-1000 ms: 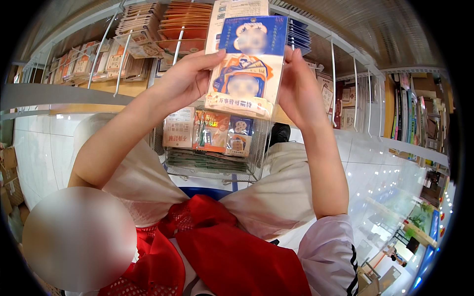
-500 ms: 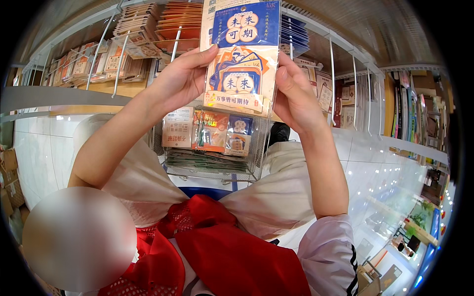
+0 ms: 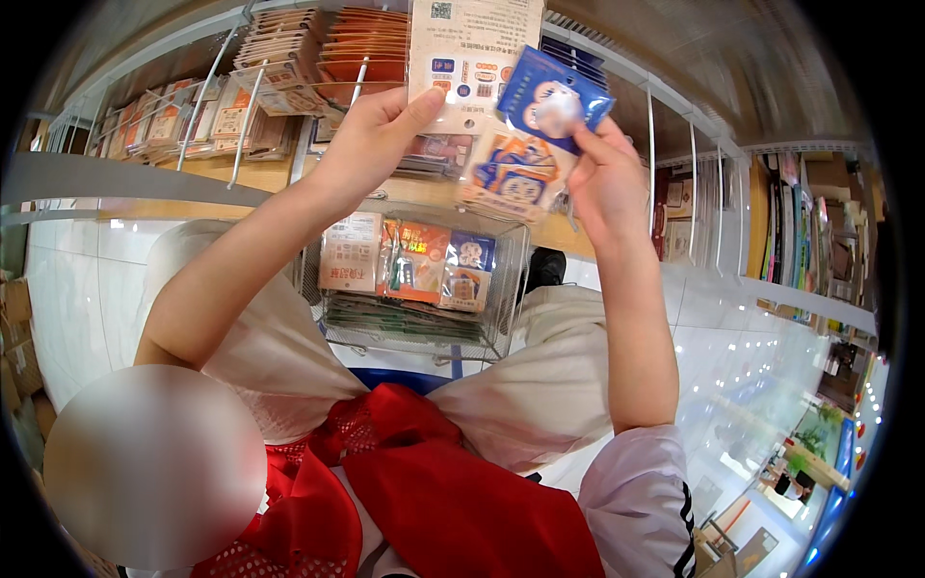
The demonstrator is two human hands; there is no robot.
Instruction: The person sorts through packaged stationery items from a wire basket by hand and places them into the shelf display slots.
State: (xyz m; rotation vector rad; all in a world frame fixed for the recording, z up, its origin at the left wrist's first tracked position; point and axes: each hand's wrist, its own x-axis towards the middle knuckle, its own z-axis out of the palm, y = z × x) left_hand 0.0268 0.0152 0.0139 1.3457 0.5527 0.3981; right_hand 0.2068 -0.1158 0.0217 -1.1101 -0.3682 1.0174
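Between the thumb and fingers of my left hand is a cream sticker packet, its printed back side up. My right hand grips a second sticker packet by its upper right corner. That one has a blue header and a cream lower part with orange and blue pictures. It is tilted and slightly blurred, overlapping the right edge of the cream packet. Below both hands stands a wire mesh basket holding several packets, among them an orange packet and a blue and cream packet.
Behind my hands, a shelf with white wire dividers carries rows of packets, including orange packets and blue ones at the back. Books stand upright in a shelf on the right. My knees flank the basket.
The packets, held together in both hands before, are now apart. My right hand has drawn the blue-headed one right and tilted it, uncovering the cream packet's back in my left hand.
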